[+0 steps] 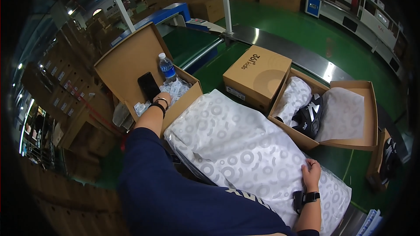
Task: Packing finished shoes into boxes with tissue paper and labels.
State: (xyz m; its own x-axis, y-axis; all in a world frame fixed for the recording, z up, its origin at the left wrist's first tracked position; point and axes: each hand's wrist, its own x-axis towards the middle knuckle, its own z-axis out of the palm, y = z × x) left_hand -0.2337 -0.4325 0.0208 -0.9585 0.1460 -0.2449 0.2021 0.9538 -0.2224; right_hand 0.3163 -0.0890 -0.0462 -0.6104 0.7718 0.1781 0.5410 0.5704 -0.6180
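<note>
My left hand (162,98) reaches into an open cardboard box (183,105) at the left, among small white printed packets (176,91); its fingertips are hidden there. Close beside it a black phone (148,86) leans in the box, and a water bottle (167,67) with a blue label stands behind. My right hand (311,175) rests near the right edge of a stack of white patterned tissue paper (245,144). Its thumb is apart from the bent fingers, and nothing shows between them.
A closed brown shoe box (258,76) stands beyond the paper. To its right an open shoe box (350,142) holds a black-and-white shoe (311,116) and a paper-wrapped bundle (295,98). Another boxed shoe (388,159) is at far right. Behind runs a green conveyor belt (188,46).
</note>
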